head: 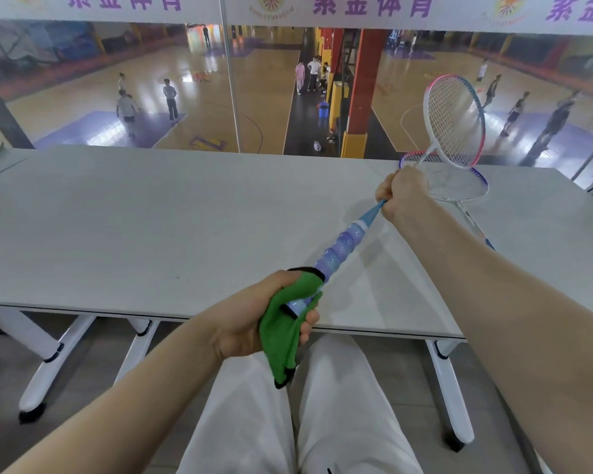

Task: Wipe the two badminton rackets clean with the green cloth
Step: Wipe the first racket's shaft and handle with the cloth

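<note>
Left hand point(254, 323) clamps green cloth point(281, 333) around racket point(343, 244); right hand point(403, 196) grips its shaft.

A pink-teal racket point(454, 121) is raised aslant, green cloth point(285, 323) wrapping its grip; second racket point(459, 186) lies flat.

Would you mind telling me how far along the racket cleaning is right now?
Nothing looks finished for certain. In hand: the left hand wraps the green cloth around the grip of the raised racket, while the right hand steadies its shaft. Left: the second racket lies on the white table, apparently waiting.
</note>
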The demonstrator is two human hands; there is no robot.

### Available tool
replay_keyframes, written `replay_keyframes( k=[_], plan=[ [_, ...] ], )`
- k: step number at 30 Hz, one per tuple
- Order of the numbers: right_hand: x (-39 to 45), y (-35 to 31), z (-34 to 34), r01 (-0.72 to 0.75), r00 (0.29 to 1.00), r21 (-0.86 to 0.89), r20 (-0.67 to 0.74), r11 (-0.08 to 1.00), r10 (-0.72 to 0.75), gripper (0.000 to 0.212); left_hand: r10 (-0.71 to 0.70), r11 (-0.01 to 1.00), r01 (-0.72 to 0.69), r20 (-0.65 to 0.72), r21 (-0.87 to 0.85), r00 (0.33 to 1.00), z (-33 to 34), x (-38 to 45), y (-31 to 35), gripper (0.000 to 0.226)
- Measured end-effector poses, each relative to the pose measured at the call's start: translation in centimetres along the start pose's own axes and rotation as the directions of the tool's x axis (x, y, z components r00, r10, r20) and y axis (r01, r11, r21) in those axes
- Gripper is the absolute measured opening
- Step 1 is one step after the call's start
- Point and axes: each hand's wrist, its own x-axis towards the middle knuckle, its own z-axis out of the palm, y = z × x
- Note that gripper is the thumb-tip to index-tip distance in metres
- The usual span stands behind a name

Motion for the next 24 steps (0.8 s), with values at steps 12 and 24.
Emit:
replay_keyframes(
  k=[12, 24],
  plan=[
    [-2.3, 2.6, 2.3, 0.019, 0.991, -0.156, 0.136, 0.988, 0.002, 0.037, 0.194, 0.976, -0.16, -0.26, 0.145, 0.946, 3.3, 4.4, 2.0, 0.038],
    [-3.0, 3.9, 1.4, -0.052, 0.97, -0.107, 0.229, 0.993, 0.076, 0.038, 0.303, 0.935, -0.232, -0.266, 0.267, 0.915, 3.2, 5.8, 4.2, 0.024]
  ],
)
